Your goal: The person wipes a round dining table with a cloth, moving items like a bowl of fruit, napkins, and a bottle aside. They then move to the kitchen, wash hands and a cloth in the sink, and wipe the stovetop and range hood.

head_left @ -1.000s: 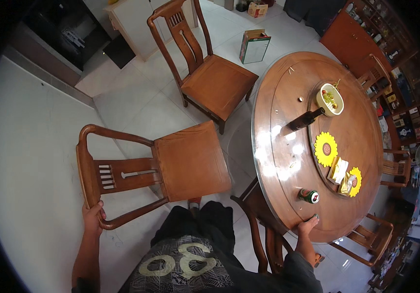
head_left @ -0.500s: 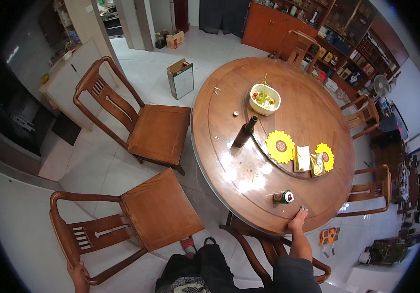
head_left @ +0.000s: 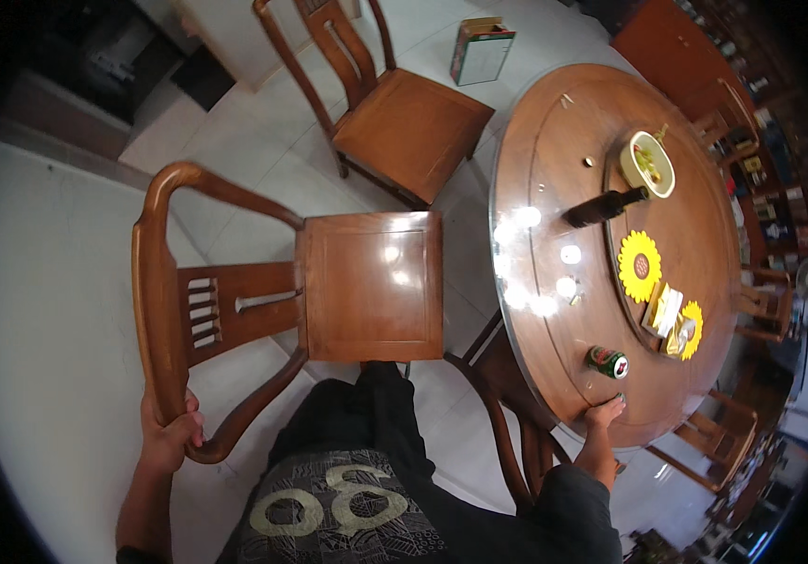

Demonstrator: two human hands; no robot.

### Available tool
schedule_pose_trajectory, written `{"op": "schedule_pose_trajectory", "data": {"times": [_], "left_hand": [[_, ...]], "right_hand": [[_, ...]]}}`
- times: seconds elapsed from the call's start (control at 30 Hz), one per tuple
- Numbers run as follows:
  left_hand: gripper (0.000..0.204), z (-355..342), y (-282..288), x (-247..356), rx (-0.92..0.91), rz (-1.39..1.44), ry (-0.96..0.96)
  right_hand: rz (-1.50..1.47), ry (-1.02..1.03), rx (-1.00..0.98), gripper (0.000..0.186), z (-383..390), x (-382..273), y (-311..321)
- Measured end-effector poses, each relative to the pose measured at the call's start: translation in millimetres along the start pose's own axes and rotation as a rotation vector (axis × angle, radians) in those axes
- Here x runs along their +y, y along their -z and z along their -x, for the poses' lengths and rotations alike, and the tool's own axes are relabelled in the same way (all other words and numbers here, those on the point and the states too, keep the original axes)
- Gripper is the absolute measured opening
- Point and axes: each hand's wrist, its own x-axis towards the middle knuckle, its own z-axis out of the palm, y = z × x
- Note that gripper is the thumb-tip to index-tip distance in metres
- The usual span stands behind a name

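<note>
A brown wooden chair point(head_left: 371, 287) stands in front of me to the left, with its back toward the wall. My left hand point(head_left: 171, 428) is closed around the near end of its curved top rail, thumb over the wood. Across to the right, my right hand point(head_left: 604, 412) lies flat near the edge of the round wooden table point(head_left: 540, 376), holding nothing. Just beyond its fingers a green drink can point(head_left: 607, 362) stands on the tabletop. Another wooden chair point(head_left: 502, 395) is partly tucked under the table, between my body and the right hand.
The table also bears a dark bottle point(head_left: 601, 208), a pale bowl of fruit point(head_left: 646, 164), yellow sunflower mats point(head_left: 640, 266) and small packets point(head_left: 664, 310). One more chair point(head_left: 413, 132) stands farther off, near a cardboard box point(head_left: 482, 53). A white wall point(head_left: 56, 310) borders the left.
My view has turned left and down, so the table and chairs appear farther right and rotated. The left hand keeps its grip on the chair; the right hand stays at the table edge.
</note>
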Motion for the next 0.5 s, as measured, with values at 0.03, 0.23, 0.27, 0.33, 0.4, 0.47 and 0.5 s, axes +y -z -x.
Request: {"op": "schedule_pose_trajectory", "data": {"times": [0.03,0.23,0.27,0.33,0.4,0.47,0.5], "left_hand": [[0.030,3.6,0.8,1.2,-0.023,-0.019,0.013],[0.047,-63.9,8.5,-1.6,-0.153,-0.060,-0.046],[0.048,-84.1,2.9,9.4,-0.186,-0.050,-0.082],[0.036,-125.9,-23.0,29.9,-0.200,-0.090,-0.142],[0.032,-175.2,-50.5,45.4,-0.298,-0.089,-0.216],[0.030,-202.1,-70.1,47.5,-0.328,-0.064,-0.229],[0.029,-215.6,-80.6,50.6,-0.348,-0.071,-0.224]], "right_hand": [[-0.007,-0.012,-0.006,0.087,1.3,-2.3,-3.3],[0.035,-0.012,0.000,0.085,12.4,-5.2,-30.1],[0.047,-0.001,-0.009,0.084,17.0,-9.5,-37.3],[0.071,0.007,-0.022,0.083,19.9,-10.9,-38.9],[0.075,0.073,0.031,0.082,3.6,5.4,-39.4],[0.066,0.115,0.048,0.081,-6.3,17.1,-42.0],[0.054,0.118,0.025,0.082,-3.4,9.8,-44.9]]}}
